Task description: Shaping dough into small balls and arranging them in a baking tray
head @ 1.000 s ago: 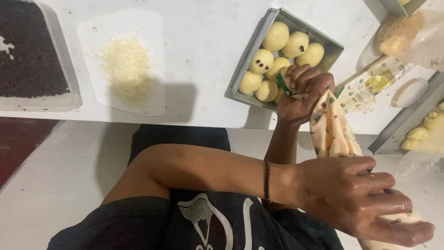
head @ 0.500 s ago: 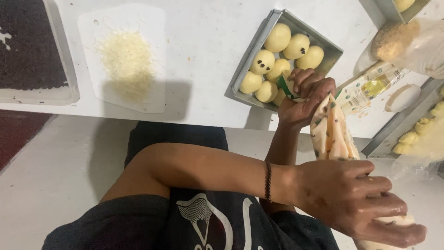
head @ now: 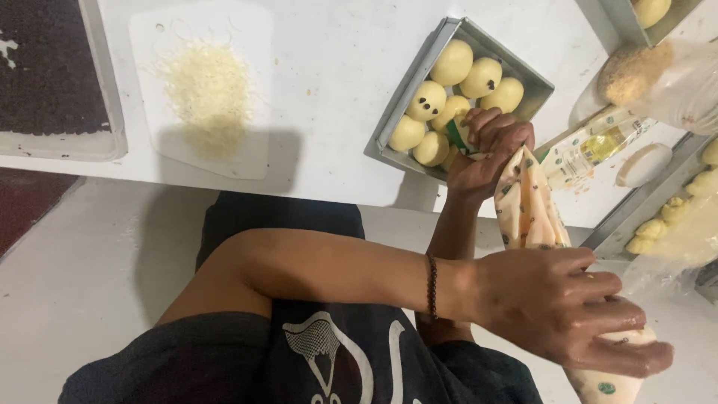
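Head view: the left hand [head: 557,310] is clamped around the twisted top of a piping bag [head: 527,209] at five o'clock, forearm crossing the body. The right hand [head: 486,146], at two o'clock, is pinched shut on the bag's green-tipped nozzle end, held over a grey metal tray [head: 396,112] of pale dough buns [head: 452,63]. The bag runs between the two hands. It looks soft, pliable and probably slick, so squeezing from the twisted end while steadying near the tip suits it. A white board with grated cheese [head: 206,90] lies at eleven o'clock on the white table [head: 329,60].
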